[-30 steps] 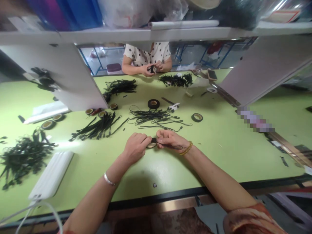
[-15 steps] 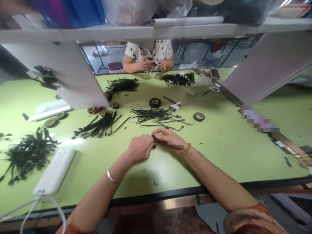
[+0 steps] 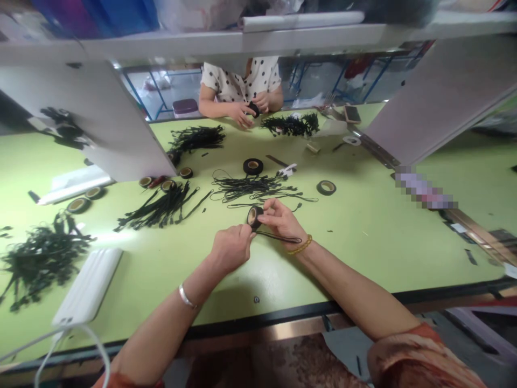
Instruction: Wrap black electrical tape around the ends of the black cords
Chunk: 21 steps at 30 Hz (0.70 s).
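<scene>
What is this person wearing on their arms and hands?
No gloves, forearms uncovered. Behind the left hand sits a plain silver bangle; behind the right hand, a yellow-gold bead bracelet. A rust-brown patterned sleeve covers the right upper arm.

Lit brightly and evenly from overhead and from the open room behind. Glares in a pale patch on the counter (image 3: 133, 240) at the left. Throws a soft shadow under the left hand (image 3: 230, 250) and right hand (image 3: 280, 221). Reads sharp around the tape roll (image 3: 254, 216). Smears out of focus along the shelf (image 3: 283, 40). Bows straight edges toward the borders, fisheye-like.
</scene>
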{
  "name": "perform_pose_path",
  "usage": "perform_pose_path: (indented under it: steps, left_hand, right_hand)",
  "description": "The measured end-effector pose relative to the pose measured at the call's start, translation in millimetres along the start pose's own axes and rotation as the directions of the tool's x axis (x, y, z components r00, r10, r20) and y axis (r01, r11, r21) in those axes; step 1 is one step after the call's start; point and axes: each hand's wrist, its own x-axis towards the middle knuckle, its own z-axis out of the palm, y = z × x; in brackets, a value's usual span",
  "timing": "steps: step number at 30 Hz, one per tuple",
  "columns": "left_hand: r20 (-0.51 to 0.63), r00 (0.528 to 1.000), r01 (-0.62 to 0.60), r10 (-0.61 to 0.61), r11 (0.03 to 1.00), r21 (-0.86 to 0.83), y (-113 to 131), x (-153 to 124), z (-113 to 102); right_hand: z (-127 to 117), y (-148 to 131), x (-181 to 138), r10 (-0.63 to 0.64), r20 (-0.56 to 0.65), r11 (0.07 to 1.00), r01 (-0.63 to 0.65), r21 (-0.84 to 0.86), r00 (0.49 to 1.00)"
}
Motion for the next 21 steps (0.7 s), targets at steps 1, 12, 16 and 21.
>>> perform_pose_path:
  steps: [1, 12, 16, 21]
  left_hand:
    - [0.023, 0.999, 0.025, -0.025, 0.999, -0.033, 0.5, 0.4, 0.2]
    - [0.067, 0.974, 0.225, -0.215, 0.912, -0.344, 2.8, 3.7, -2.6]
    - [0.079, 0.937, 0.310, -0.340, 0.708, -0.634, -7.3, 6.5, 1.8]
    - [0.120, 0.933, 0.276, -0.339, 0.462, -0.843, -17.2, 11.4, -2.9]
  right_hand:
    - [-1.8, -2.4, 0.1, -0.011, 0.034, 1.000, 0.012, -0.012, 0.999]
    - [-17.2, -36.8, -6.3, -0.094, 0.454, 0.903, 0.268, -0.336, 0.886]
    - [-12.3, -42.0, -11.6, -0.085, 0.599, 0.602, 0.520, -0.606, 0.796]
    - [-10.3, -42.9, -13.2, -0.096, 0.634, 0.405, 0.612, -0.680, 0.768]
